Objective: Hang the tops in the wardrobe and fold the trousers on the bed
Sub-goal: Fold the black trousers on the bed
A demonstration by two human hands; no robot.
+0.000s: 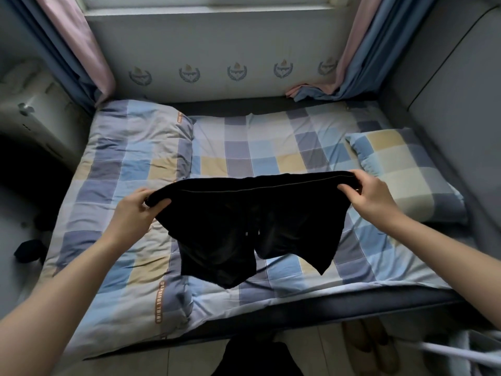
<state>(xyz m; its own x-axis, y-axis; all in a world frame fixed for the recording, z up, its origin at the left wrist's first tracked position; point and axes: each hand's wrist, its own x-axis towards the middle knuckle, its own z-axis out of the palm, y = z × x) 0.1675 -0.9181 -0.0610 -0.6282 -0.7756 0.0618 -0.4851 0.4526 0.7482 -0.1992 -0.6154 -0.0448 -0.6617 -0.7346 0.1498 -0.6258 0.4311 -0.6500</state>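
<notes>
Both hands pinch the waistband of black shorts (252, 226), left hand (132, 210) and right hand (368, 194) at opposite ends, stretching them above the checked bed (271, 150). Folding seems about to start; next, probably lay them flat.
</notes>
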